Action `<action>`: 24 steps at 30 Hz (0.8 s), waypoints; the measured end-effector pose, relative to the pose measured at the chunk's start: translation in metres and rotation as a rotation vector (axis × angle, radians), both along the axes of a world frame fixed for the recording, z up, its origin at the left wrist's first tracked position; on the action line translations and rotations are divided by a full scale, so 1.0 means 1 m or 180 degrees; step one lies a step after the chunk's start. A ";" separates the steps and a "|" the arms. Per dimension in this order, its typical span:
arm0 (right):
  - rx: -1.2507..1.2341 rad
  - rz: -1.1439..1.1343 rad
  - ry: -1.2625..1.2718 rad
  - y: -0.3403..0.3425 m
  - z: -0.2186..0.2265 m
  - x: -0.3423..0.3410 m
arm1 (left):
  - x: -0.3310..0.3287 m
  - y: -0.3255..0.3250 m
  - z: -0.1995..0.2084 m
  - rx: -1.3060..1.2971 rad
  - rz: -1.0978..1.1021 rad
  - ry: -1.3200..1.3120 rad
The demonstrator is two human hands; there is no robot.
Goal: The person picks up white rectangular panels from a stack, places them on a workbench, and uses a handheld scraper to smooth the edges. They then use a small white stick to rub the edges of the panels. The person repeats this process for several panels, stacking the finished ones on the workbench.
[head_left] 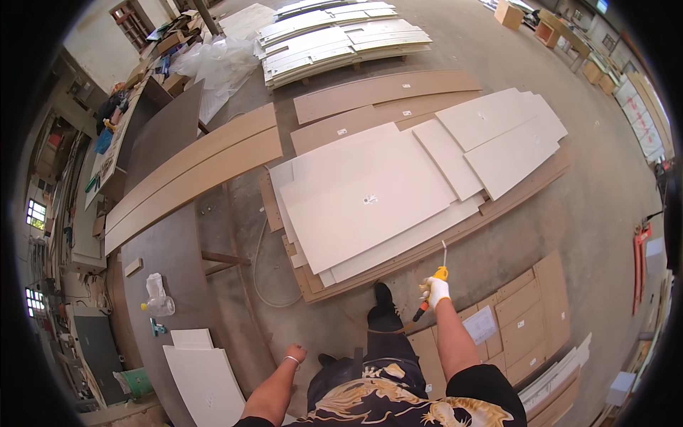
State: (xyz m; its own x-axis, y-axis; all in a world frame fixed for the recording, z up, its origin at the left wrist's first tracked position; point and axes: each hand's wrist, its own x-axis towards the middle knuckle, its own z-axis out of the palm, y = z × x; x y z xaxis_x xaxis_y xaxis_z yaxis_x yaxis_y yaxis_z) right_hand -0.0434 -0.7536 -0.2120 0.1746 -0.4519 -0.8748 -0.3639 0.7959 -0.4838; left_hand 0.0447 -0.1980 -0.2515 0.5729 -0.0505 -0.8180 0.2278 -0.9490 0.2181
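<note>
My right hand (435,292), in a white glove, is closed round a yellow air blow gun (442,273). Its thin nozzle points forward, and a hose (398,331) trails from the orange-and-black fitting below. Just beyond the nozzle lies a stack of white panels (370,192), the top ones overlapping unevenly on brown boards (313,285). My left hand (296,352), bare with a bracelet at the wrist, hangs low beside my body. Its fingers are curled in and nothing shows in them.
To the left, a dark table (171,249) carries a clear bottle (159,295) and white panels (206,377). Long tan boards (199,167) lie across it. More brown panels (523,313) sit at my right. Another white stack (341,43) stands at the back. A hose loops across the floor.
</note>
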 end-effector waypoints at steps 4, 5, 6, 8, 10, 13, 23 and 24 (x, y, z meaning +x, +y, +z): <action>0.0116 0.1828 0.0621 0.022 -0.022 0.093 | 0.085 -0.111 -0.052 -0.0082 0.0182 -0.0697; 0.0017 0.2400 0.0840 0.028 -0.021 0.108 | 0.117 -0.134 -0.067 -0.0359 0.0462 -0.0726; -0.0182 0.2791 0.0794 0.033 -0.018 0.118 | 0.147 -0.158 -0.082 -0.0676 0.1155 -0.0798; -0.0616 0.3625 0.1010 0.027 -0.013 0.137 | 0.206 -0.196 -0.105 -0.0922 0.1933 -0.0610; -0.1110 0.3549 0.1151 -0.005 -0.013 0.149 | 0.243 -0.223 -0.119 0.0045 0.1819 -0.1038; -0.1073 0.2010 0.1342 -0.117 -0.013 0.141 | 0.270 -0.229 -0.126 0.0009 0.2065 -0.0599; -0.1798 0.5927 0.1372 -0.044 0.018 0.068 | 0.104 -0.243 -0.080 -0.1254 0.2877 -0.0142; -0.1665 0.6215 0.1139 -0.016 0.025 0.058 | 0.086 -0.245 -0.069 -0.1383 0.3434 -0.0200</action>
State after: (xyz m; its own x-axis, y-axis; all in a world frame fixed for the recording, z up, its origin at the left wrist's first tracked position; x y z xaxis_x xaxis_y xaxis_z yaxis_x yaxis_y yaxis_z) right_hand 0.0150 -0.7699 -0.1872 0.5211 -0.0846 -0.8493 -0.4917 -0.8431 -0.2177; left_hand 0.1309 -0.4430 -0.3204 0.5285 0.2189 -0.8202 0.8486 -0.1119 0.5170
